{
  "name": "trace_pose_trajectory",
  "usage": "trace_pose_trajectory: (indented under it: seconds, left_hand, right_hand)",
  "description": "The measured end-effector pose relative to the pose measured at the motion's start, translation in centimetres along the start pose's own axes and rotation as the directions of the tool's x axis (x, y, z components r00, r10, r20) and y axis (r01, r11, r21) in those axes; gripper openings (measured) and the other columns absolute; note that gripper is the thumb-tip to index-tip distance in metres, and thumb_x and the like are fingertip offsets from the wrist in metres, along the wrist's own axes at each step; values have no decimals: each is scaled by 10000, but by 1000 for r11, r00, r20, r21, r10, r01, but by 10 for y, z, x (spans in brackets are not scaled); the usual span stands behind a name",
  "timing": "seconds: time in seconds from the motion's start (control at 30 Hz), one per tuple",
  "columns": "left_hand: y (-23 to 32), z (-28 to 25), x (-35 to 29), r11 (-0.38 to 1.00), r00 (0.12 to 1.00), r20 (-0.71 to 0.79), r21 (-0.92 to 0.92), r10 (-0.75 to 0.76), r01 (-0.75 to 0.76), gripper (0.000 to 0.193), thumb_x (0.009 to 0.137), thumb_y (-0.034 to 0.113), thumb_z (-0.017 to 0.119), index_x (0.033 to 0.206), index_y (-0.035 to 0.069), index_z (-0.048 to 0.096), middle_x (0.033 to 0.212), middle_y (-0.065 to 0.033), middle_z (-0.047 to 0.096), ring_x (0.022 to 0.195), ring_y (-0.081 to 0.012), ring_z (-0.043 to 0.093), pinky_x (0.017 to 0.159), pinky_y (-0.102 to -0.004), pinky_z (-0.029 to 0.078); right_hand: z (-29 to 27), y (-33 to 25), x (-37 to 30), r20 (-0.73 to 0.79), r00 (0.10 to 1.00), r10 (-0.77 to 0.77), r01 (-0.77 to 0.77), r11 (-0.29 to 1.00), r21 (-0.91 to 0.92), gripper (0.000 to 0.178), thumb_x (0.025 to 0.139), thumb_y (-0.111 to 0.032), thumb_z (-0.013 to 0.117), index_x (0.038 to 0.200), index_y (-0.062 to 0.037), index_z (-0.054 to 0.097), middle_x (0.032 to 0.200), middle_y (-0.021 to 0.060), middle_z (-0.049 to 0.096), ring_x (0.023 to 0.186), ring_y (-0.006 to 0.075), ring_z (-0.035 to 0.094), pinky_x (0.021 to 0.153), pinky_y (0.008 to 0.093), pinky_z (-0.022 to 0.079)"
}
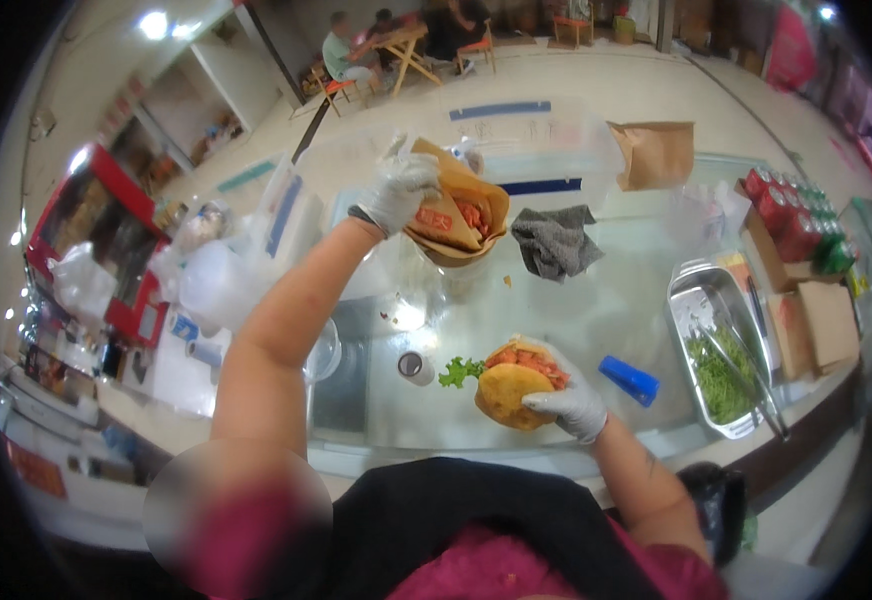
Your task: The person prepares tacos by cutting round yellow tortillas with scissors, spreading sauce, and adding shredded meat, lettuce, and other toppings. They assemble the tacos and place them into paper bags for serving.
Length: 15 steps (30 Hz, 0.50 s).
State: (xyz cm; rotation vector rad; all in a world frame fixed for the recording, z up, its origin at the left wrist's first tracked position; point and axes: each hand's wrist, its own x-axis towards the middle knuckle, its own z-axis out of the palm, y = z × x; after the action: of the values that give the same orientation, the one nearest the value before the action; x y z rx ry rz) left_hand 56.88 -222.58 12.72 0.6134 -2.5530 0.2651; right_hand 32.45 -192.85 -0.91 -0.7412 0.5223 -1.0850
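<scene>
My left hand (pixel 406 192), in a thin whitish glove, reaches far across the counter. Its fingers are closed on the side of a brown paper bag (pixel 459 180), whose wide mouth shows reddish filling inside. Close to my body, my gloved right hand (pixel 578 402) grips a round, golden flatbread sandwich (pixel 512 396). Reddish-orange meat shows along its upper side, and a green lettuce leaf (pixel 461 373) pokes out to the left. Left of the leaf stands a small white bottle (pixel 415 368) with a dark top.
A grey cloth (pixel 556 243) lies right of the bag. Nearer are a blue stapler-like object (pixel 629 381) and a metal tray (pixel 691 300) with shredded greens and tongs. Boxed cans (pixel 791 215) stand at far right, a red display case (pixel 106 235) at left. People sit in the background.
</scene>
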Motion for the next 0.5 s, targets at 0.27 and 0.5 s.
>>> trace_pose_trajectory:
  seconds: [0.27,0.5]
  left_hand:
    - [3,-43,17,974,971,-129,-131,-202,186,130,769,18,755,880,74,717,971,-78,727,954,-242,676,1125,-419,372]
    - [-8,-126,-17,967,933,-315,-236,-172,98,141,837,11,743,975,35,742,1058,-34,740,958,-156,679,1131,-384,397]
  right_hand:
    - [4,0,-1,-12,999,32,-32,999,33,834,752,-47,782,1495,-56,405,1396,116,550,1298,250,535,1116,386,409]
    - [7,4,-11,-166,979,117,-88,981,173,670,770,9,743,1393,3,497,1267,138,644,1161,267,640,1026,409,509]
